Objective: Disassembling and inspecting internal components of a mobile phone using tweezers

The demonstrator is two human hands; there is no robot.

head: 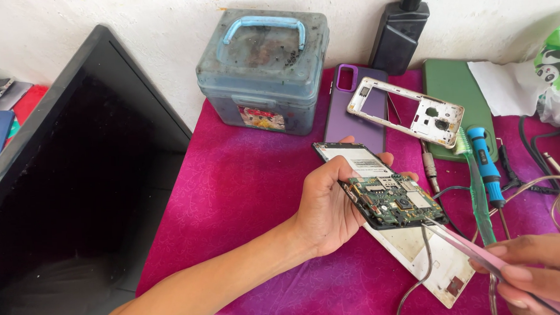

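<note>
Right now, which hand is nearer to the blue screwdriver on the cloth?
The right hand. It is just below the blue screwdriver, holding tweezers. The left hand is further away to its left, holding the opened phone.

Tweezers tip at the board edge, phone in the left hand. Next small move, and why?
Probably ease the tweezers tip a little further onto the circuit board: the right hand has them touching only its near corner, while the left hand holds the opened phone tilted and clear of the table.

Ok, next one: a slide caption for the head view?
Left hand holds an opened phone with its circuit board exposed; right hand brings tweezers to its corner, over a magenta cloth.
</note>
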